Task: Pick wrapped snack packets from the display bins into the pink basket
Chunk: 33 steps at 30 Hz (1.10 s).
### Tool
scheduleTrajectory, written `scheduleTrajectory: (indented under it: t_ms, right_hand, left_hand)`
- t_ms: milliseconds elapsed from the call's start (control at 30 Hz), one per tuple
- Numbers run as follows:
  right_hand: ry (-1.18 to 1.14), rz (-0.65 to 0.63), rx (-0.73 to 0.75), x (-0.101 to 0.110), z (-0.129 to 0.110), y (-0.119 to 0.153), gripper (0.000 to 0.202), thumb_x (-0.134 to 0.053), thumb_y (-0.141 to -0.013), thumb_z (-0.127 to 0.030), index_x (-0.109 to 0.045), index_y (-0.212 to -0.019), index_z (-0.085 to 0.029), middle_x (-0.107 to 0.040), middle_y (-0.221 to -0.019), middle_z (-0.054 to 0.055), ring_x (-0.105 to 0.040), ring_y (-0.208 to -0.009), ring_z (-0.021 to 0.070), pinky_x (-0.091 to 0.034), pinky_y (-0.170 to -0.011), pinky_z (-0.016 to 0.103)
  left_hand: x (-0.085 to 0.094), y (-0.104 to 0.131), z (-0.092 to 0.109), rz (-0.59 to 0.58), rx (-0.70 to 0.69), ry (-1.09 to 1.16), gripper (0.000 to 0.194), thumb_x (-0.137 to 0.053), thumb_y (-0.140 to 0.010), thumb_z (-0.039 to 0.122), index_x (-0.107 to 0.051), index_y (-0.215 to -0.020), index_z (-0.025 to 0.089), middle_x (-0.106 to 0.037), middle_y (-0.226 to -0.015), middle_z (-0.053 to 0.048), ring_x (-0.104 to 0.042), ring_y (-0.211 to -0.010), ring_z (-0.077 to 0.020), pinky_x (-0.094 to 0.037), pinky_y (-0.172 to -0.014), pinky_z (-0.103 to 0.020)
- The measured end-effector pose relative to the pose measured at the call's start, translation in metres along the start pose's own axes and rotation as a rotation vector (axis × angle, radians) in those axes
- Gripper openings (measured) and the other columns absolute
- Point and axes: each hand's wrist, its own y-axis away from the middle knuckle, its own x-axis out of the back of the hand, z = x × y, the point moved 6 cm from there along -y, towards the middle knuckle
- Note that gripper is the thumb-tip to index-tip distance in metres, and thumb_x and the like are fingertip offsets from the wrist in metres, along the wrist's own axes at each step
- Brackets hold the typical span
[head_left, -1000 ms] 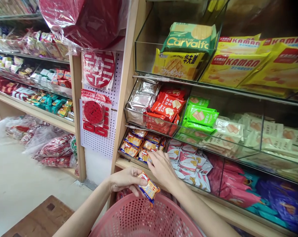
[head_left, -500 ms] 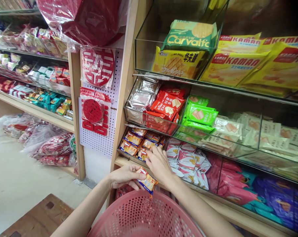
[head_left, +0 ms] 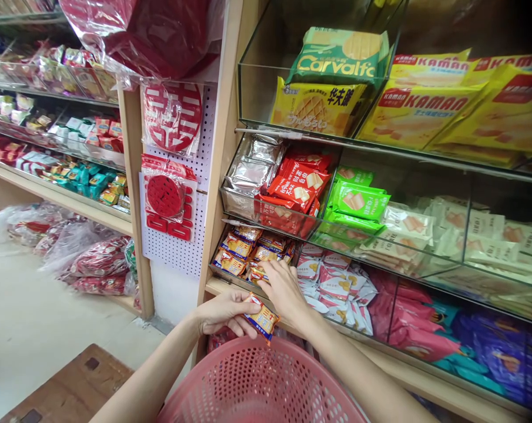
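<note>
A small orange-and-blue snack packet (head_left: 263, 318) is pinched between the thumb and fingers of my left hand (head_left: 224, 310), just above the far rim of a pink plastic basket (head_left: 217, 376). My right hand (head_left: 285, 289) reaches to the low shelf bin, its fingers apart and touching the front of a pile of matching snack packets (head_left: 234, 251). The packets partly hide its fingertips. Right beside that pile lie white-and-pink packets (head_left: 336, 285).
Clear-fronted bins above hold red packets (head_left: 298, 185), green packets (head_left: 356, 202) and yellow KAMAN bags (head_left: 420, 114). A wooden post (head_left: 217, 170) stands left of them. Bagged goods (head_left: 100, 264) lie under the left shelves. A brown wooden board (head_left: 67, 388) is at lower left.
My left hand has risen very slightly with the packet, which is tilted a little differently. My right hand stays at the bin, shifted slightly. The view has moved a little.
</note>
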Motion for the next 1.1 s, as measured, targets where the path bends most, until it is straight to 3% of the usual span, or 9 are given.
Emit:
scheduleTrajectory:
  t_ms: [167, 300, 400, 567, 767, 867, 1000, 1100]
  right_hand:
    - [-0.066, 0.027, -0.003, 0.013, 0.002, 0.002, 0.024, -0.048, -0.084, -0.023, -0.053, -0.107, -0.023, -0.058, -0.108, 0.006, -0.046, -0.098, 0.023, -0.035, -0.079, 0.036]
    - [-0.201, 0.071, -0.001, 0.035, 0.004, 0.014, 0.029, -0.049, -0.083, -0.024, -0.052, -0.111, -0.023, -0.058, -0.107, 0.005, -0.045, -0.099, 0.0227, -0.034, -0.083, 0.038]
    - [-0.433, 0.042, -0.08, 0.043, 0.012, 0.026, 0.029, -0.054, -0.079, -0.026, -0.053, -0.108, -0.023, -0.06, -0.094, 0.003, -0.05, -0.09, 0.0198, -0.037, -0.08, 0.037]
    - [-0.889, -0.195, -0.2, 0.019, 0.019, 0.042, 0.031, -0.061, -0.07, -0.028, -0.055, -0.099, -0.018, -0.054, -0.069, -0.004, -0.05, -0.062, 0.0115, -0.041, -0.061, 0.026]
    - [-0.941, -0.311, -0.27, -0.006, 0.022, 0.051, 0.038, -0.064, -0.066, -0.027, -0.053, -0.101, -0.016, -0.053, -0.065, -0.005, -0.05, -0.059, 0.0102, -0.039, -0.056, 0.024]
    - [-0.899, -0.304, -0.26, -0.009, 0.022, 0.049, 0.039, -0.064, -0.066, -0.027, -0.054, -0.101, -0.015, -0.053, -0.065, -0.005, -0.049, -0.059, 0.0105, -0.039, -0.057, 0.024]
    - [-0.862, -0.29, -0.272, -0.011, 0.023, 0.048, 0.045, -0.064, -0.067, -0.029, -0.051, -0.107, -0.014, -0.053, -0.067, -0.005, -0.047, -0.056, 0.0094, -0.036, -0.053, 0.024]
    - [-0.805, -0.284, -0.258, -0.009, 0.023, 0.047, 0.045, -0.063, -0.068, -0.032, -0.05, -0.107, -0.015, -0.054, -0.068, -0.004, -0.047, -0.055, 0.0094, -0.035, -0.051, 0.023]
  left_hand:
    - [-0.002, -0.001, 0.0, -0.005, 0.0, 0.04, 0.032, -0.067, -0.071, 0.036, -0.06, -0.091, 0.013, -0.069, -0.086, -0.009, -0.065, -0.059, -0.0101, -0.045, -0.047, -0.012]
    - [-0.004, -0.003, 0.0, -0.013, -0.019, 0.104, 0.033, -0.066, -0.073, 0.036, -0.06, -0.095, 0.012, -0.069, -0.085, -0.009, -0.067, -0.067, -0.012, -0.049, -0.056, -0.014]
    - [-0.005, -0.006, -0.004, -0.007, -0.017, 0.155, 0.039, -0.062, -0.076, 0.041, -0.058, -0.102, 0.012, -0.069, -0.089, -0.012, -0.067, -0.072, -0.0139, -0.05, -0.062, -0.018]
    - [-0.009, -0.012, -0.011, -0.03, 0.014, 0.233, 0.057, -0.049, -0.078, 0.057, -0.054, -0.109, 0.009, -0.069, -0.083, -0.014, -0.067, -0.072, -0.0165, -0.05, -0.065, -0.021]
    - [-0.021, -0.008, -0.006, -0.152, 0.059, 0.243, 0.076, -0.029, -0.073, 0.074, -0.055, -0.107, 0.011, -0.068, -0.089, -0.014, -0.066, -0.072, -0.0186, -0.05, -0.062, -0.024]
    - [-0.02, -0.005, -0.004, -0.134, 0.013, 0.193, 0.066, -0.036, -0.077, 0.068, -0.057, -0.103, 0.011, -0.068, -0.087, -0.012, -0.066, -0.073, -0.0176, -0.05, -0.065, -0.024]
    - [-0.019, -0.003, -0.004, -0.12, -0.053, 0.125, 0.037, -0.061, -0.076, 0.04, -0.057, -0.1, 0.012, -0.067, -0.09, -0.01, -0.066, -0.077, -0.0158, -0.049, -0.07, -0.022]
    - [-0.02, -0.003, -0.005, -0.13, -0.038, 0.133, 0.033, -0.064, -0.076, 0.035, -0.057, -0.098, 0.012, -0.067, -0.089, -0.01, -0.066, -0.076, -0.0154, -0.049, -0.069, -0.021]
